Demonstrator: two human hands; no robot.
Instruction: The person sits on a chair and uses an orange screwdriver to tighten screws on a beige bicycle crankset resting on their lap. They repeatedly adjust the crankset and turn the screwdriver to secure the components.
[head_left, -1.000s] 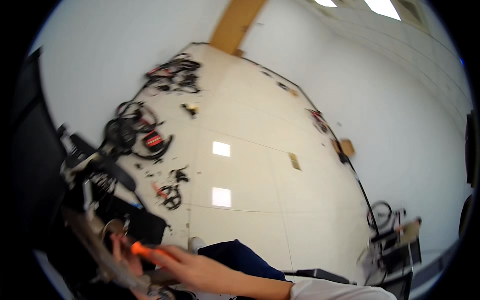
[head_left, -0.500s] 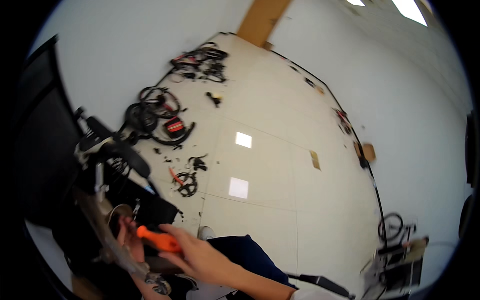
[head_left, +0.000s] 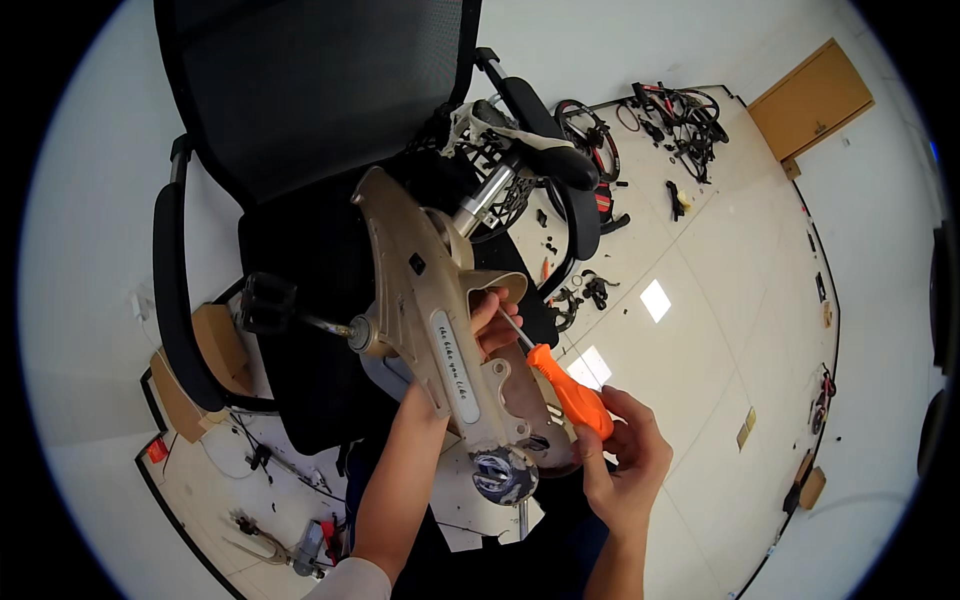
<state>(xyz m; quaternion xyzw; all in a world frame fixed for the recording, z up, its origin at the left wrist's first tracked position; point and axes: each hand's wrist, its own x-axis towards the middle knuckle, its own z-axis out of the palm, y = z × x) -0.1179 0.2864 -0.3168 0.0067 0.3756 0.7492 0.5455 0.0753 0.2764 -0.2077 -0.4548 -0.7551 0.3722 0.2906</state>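
Observation:
A tan bicycle frame (head_left: 405,260) with a pedal (head_left: 268,300), silver seatpost (head_left: 485,195) and black saddle (head_left: 568,168) rests against the black mesh chair (head_left: 300,80). My left hand (head_left: 490,320) is behind the frame, fingers curled in an opening on its side; what they grip is hidden. My right hand (head_left: 622,460) is closed round the orange handle of a screwdriver (head_left: 568,388). Its metal shaft points up-left into that opening, beside my left fingertips, with the tip out of sight.
Bicycle parts (head_left: 680,130) and wheels lie on the tiled floor (head_left: 700,300) along the wall, near a wooden door (head_left: 810,95). Cardboard (head_left: 218,350), cables and metal parts are at the lower left. More items (head_left: 820,400) line the right wall.
The view has swung toward the chair, so chair and frame now fill the centre and the floor parts appear farther right. My right hand still grips the screwdriver.

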